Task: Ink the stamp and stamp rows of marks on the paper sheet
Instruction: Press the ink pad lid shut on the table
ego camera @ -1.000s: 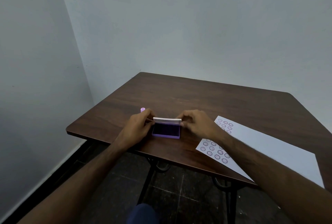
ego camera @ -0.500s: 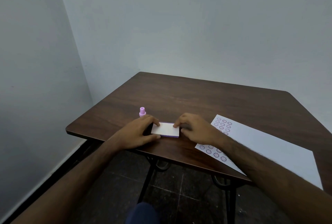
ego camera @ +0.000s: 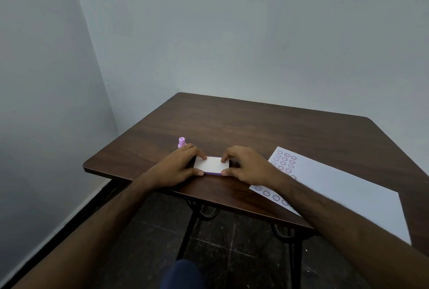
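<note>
The ink pad case point(ego camera: 211, 165) lies flat near the front edge of the brown table point(ego camera: 255, 126), its white lid closed over a thin purple base. Both hands hold it at the 2 short ends. The left hand point(ego camera: 176, 168) is at 9 o'clock of the case: its index finger rests on the far left corner of the lid and its thumb touches the near left corner, so the fingers are half curled and pinch the case lightly. The right hand point(ego camera: 246, 165) is at 3 o'clock and does the same – index fingertip on the far right corner of the lid, thumb against the near right corner, the other fingers bent above the table.

The pink stamp point(ego camera: 182, 142) stands upright just behind the left hand, at about 10 o'clock of the case, and no finger touches it.

The paper sheet point(ego camera: 336, 186) lies at 3 o'clock, past the right wrist – rows of round purple marks point(ego camera: 284, 161) fill its left end, and the forearm hides some of them.
</note>
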The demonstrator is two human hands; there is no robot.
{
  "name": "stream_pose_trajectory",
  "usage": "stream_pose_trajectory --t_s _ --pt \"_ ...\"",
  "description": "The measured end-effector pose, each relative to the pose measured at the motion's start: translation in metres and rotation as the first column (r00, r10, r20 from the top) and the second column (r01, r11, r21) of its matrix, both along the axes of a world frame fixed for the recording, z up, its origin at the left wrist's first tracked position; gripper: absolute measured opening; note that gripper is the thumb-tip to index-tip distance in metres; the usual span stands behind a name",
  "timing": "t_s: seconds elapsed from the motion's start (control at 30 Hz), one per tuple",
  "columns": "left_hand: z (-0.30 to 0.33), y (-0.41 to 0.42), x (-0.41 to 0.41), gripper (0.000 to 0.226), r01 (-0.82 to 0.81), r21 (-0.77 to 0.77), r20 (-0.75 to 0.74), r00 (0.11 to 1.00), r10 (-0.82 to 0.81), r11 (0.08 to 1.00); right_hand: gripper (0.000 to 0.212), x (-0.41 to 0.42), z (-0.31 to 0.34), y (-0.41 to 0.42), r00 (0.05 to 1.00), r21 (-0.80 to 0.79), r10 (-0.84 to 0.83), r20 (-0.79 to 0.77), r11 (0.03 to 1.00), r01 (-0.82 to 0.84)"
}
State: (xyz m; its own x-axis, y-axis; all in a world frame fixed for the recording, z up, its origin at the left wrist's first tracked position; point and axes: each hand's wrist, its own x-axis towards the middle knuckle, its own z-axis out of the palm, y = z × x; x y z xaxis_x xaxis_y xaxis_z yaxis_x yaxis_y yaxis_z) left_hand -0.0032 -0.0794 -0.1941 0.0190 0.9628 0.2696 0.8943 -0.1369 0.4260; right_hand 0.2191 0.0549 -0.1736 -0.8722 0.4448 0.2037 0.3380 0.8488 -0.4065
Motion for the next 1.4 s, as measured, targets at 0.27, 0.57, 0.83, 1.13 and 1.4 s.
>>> stream_pose_trajectory --t_s 0.27,0.57,0.83,1.13,1.4 --pt "0.013 0.002 0.020 0.048 -0.051 -0.012 -0.195 0.980 0.047 0.999 0.060 0.015 0.014 0.005 0.999 -0.280 -0.010 -0.030 0.960 0.001" --pt "0.019 0.040 0.185 0.049 0.302 -0.044 -0.277 0.912 -0.302 0.952 0.039 0.150 0.025 0.057 0.973 0.007 -0.208 0.105 0.978 0.208" --pt "0.007 0.062 0.254 0.058 0.410 -0.179 -0.368 0.815 -0.447 0.894 0.032 0.242 0.004 0.065 0.950 -0.005 -0.245 0.193 0.968 0.251" --pt "0.017 0.103 0.188 0.069 0.058 -0.268 -0.431 0.886 -0.173 0.962 0.059 0.201 -0.016 0.070 0.835 0.213 -0.448 0.320 0.893 0.397" --pt "-0.019 0.208 0.149 0.070 -0.160 -0.242 -0.294 0.952 0.085 0.957 0.061 0.131 -0.038 0.138 0.795 0.185 -0.577 0.189 0.816 0.548"
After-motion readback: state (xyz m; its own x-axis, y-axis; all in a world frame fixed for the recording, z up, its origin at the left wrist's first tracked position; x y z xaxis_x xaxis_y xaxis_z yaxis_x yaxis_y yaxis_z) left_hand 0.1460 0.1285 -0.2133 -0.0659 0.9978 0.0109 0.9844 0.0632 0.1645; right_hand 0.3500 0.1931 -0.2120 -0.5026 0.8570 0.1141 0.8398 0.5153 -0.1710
